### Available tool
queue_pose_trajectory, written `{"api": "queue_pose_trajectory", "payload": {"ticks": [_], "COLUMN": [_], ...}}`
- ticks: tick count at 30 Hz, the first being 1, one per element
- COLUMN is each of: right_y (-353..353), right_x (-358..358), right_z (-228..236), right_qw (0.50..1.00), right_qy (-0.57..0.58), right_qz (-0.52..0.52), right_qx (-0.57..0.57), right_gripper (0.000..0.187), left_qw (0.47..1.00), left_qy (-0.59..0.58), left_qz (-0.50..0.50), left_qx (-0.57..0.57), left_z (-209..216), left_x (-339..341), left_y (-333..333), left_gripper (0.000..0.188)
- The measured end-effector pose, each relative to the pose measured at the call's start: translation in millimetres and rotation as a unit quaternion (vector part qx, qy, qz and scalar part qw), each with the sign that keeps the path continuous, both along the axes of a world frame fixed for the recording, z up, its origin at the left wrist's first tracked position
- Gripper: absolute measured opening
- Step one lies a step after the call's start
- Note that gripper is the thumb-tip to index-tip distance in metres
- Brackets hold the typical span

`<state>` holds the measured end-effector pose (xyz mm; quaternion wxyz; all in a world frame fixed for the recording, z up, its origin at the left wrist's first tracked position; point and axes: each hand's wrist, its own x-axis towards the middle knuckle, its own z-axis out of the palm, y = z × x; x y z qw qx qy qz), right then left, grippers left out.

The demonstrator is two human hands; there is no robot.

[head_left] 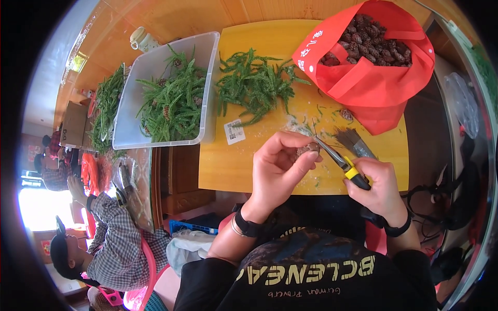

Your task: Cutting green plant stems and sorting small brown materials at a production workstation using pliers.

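Observation:
Over the front of the yellow tabletop (223, 171), my left hand (275, 166) pinches a small brown pine cone (306, 149) between thumb and fingers, which partly cover it. My right hand (377, 187) is closed round needle-nose pliers (337, 158) with yellow and black handles. Their jaws reach the cone beside my left fingertips, where a thin wire (314, 127) sticks up. Just beyond the pliers lies a bundle of thin brown wires (353, 139), partly in clear wrap. A loose pine cone (346, 114) rests farther back, and artificial green sprigs (257, 83) are heaped left of it.
A red bag (373, 96) full of pine cones stands at the back right. At the left is a clear plastic bin (208, 98) of green sprigs with cones. A white label (234, 131) lies near it. Another person (122, 243) in a checked shirt sits far left.

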<state>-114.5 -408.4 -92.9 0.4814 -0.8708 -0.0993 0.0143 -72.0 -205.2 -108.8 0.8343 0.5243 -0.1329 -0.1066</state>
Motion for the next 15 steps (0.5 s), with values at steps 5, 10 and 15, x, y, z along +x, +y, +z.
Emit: {"api": "queue_pose_trajectory", "payload": {"ticks": [5, 10, 15], "right_y": [-1.6, -4.0, -4.6], "right_x": [-0.7, -2.2, -4.0], "right_z": [0.2, 0.9, 1.1], "right_qw": [1.0, 1.0, 0.999], "right_qy": [0.008, 0.015, 0.027], "right_qz": [0.007, 0.007, 0.006], "right_qx": [-0.003, -0.012, -0.027], "right_gripper": [0.013, 0.012, 0.013], "left_qw": [0.934, 0.847, 0.786], "left_qy": [-0.274, -0.388, -0.469], "left_qz": [0.161, 0.217, 0.237], "left_qx": [0.166, 0.292, 0.324], "left_z": [-0.2, 9.3, 6.5], "left_x": [1.6, 1.0, 3.3], "left_y": [-4.8, -5.5, -5.8], "left_gripper": [0.025, 0.026, 0.026]}}
